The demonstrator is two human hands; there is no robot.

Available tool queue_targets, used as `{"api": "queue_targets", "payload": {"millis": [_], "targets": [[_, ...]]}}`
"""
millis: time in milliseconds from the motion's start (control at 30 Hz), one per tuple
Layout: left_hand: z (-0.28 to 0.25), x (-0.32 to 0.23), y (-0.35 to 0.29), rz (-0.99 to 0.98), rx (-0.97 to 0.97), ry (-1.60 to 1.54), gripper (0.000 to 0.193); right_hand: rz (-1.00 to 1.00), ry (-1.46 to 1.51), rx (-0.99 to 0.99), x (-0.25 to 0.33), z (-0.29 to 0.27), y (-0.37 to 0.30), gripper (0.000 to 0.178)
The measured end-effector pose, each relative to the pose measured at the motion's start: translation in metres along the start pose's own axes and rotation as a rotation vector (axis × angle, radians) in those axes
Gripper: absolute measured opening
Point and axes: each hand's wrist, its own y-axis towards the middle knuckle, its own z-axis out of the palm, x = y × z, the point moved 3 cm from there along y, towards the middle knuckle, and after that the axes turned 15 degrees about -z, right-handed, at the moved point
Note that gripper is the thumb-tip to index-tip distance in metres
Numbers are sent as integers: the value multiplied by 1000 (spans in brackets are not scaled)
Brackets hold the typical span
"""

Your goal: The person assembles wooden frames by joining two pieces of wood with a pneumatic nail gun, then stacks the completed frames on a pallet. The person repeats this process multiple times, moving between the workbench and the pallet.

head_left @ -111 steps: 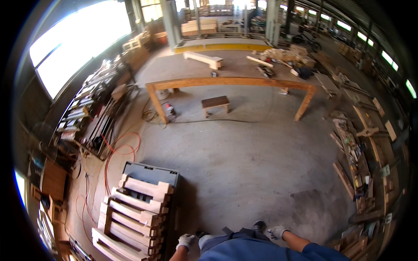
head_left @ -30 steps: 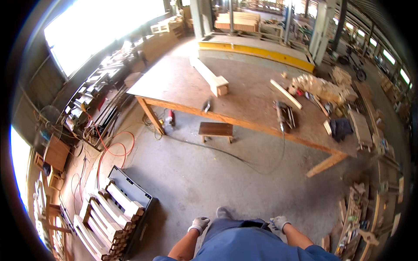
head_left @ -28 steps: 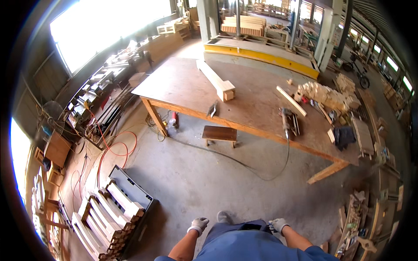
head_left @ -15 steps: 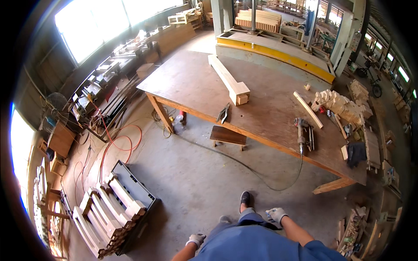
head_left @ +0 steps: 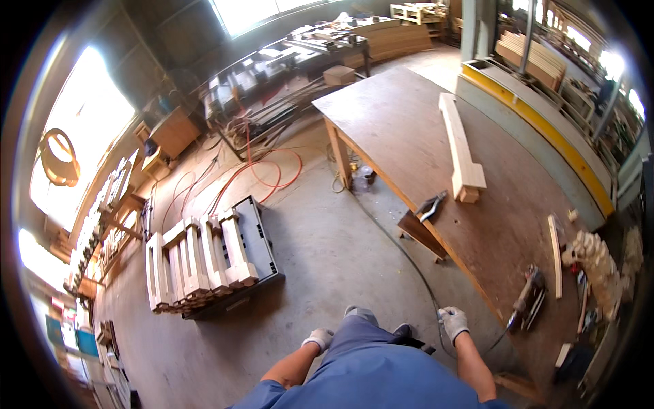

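Observation:
My left hand [head_left: 319, 339], in a pale work glove, hangs beside my left thigh; motion blur smears its fingers. My right hand [head_left: 452, 321], gloved too, is held low off my right side with loosely parted fingers and nothing visible in it. Close by it, the dark air hose [head_left: 417, 267] runs along the floor, apparently behind the hand. To the left, a stack of notched wooden pieces [head_left: 197, 266] lies on a black plastic pallet [head_left: 269, 249]. A longer wooden piece with a block end [head_left: 459, 146] rests on the brown worktable [head_left: 402, 129].
On the table are a black-handled tool [head_left: 432, 204], an air tool [head_left: 529, 296], a wooden strip [head_left: 555, 255] and piled wood blocks [head_left: 593, 255]. A small stool [head_left: 421, 234] stands partly under the table edge. Red hoses [head_left: 272, 178] loop over the floor beyond the pallet.
My view has swung left, so the table and pallet sit further right in it. My right hand has risen slightly away from my body. The wood pieces look unmoved.

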Motion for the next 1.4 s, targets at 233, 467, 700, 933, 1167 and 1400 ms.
{"api": "queue_targets", "payload": {"millis": [233, 467, 700, 933, 1167, 1400], "targets": [[8, -16, 84, 25, 2, 76, 50, -376, -496, -350, 83, -12, 89, 57], [-83, -75, 142, 144, 12, 76, 50, 26, -811, -54, 125, -24, 178, 101], [-222, -114, 152, 83, -32, -164, 46, 499, -1221, 249, 165, -5, 220, 129], [-266, -127, 187, 56, -123, -371, 46, 275, -1426, 444, 186, 2, 236, 93], [-170, -111, 214, 38, -66, -158, 55, 230, -1416, 603, 171, -7, 280, 86], [-123, -103, 219, 148, -26, 132, 47, 208, -1377, 520, 189, -5, 261, 85]]}}
